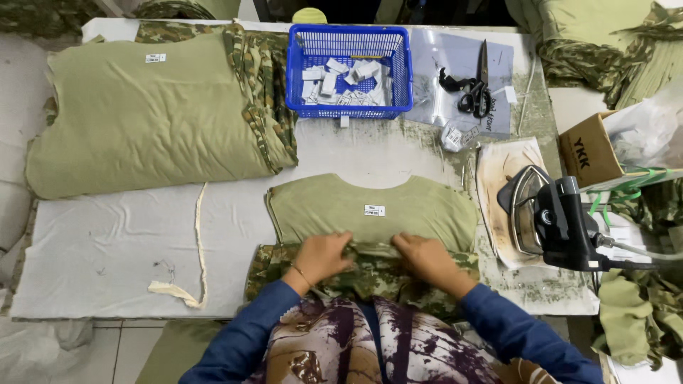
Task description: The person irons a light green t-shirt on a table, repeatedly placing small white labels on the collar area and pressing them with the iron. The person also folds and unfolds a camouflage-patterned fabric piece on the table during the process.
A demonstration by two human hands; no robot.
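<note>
Fingers [340, 245] pinch olive shirt [370, 210] hem; iron [551, 217] beside right hand [427, 259]

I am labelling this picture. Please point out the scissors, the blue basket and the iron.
scissors [475, 91], head view, on the black handles.
blue basket [348, 112], head view, on its front wall.
iron [551, 217], head view, on its dark body.

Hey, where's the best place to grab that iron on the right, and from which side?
Grip the iron by its black handle, probably coming from above. It lies tipped on the scorched pad, soleplate facing left, hose trailing right, so the handle is the exposed part.
</note>
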